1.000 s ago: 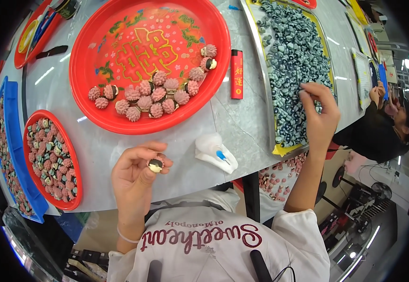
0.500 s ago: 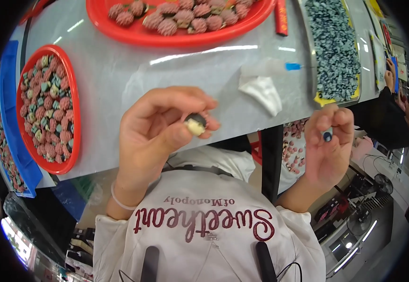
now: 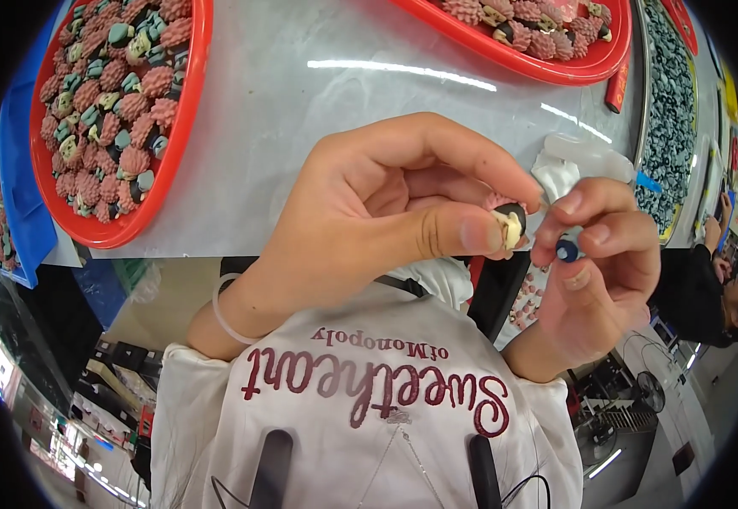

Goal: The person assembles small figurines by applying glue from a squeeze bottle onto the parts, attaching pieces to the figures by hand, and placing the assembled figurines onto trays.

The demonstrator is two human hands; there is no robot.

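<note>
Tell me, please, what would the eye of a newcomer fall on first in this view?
Probably the two hands near the middle: the left hand pinches a pink, black and cream piece, and just beside it the right hand holds a small dark-blue piece. Next, the red basin at upper left, crowded with pink and grey-green pieces.

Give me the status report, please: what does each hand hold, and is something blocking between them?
Left hand: pinching pink-black-cream piece. Right hand: pinching small dark-blue piece. Pieces close, apart. No obstacle visible between.
</note>
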